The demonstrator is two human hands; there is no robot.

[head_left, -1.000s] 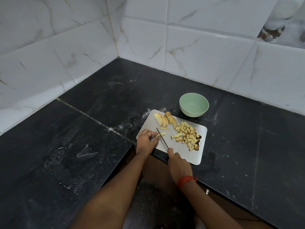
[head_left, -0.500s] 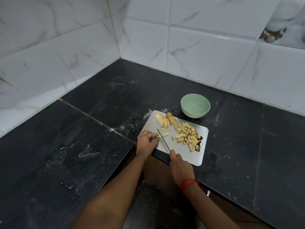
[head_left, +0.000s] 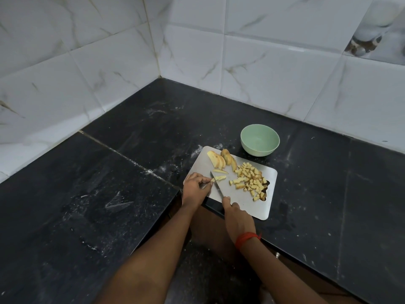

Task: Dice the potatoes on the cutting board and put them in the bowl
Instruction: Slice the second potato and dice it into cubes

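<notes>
Change: the thin steel knife [head_left: 217, 185] has been shifted slightly left along the pale potato strip [head_left: 220, 178].
Left hand [head_left: 196, 187]: the strip is pinched against the grey rectangular cutting board [head_left: 238, 201].
Right hand [head_left: 235, 216]: clenched round the knife handle.
Diced potato pile [head_left: 249, 179]: heaped on the board's right.
Pale green round bowl [head_left: 258, 151]: set beyond the board, on the black counter [head_left: 131, 194].

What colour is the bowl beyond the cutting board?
Pale mint green. The bowl shows clearly in the head view, beside the board's far corner.

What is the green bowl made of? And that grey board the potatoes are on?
The bowl looks like plastic: matte pale green, no glassy glare. The cutting board seems thin metal, maybe steel, dull silver-grey and flat; grey plastic is possible.
</notes>
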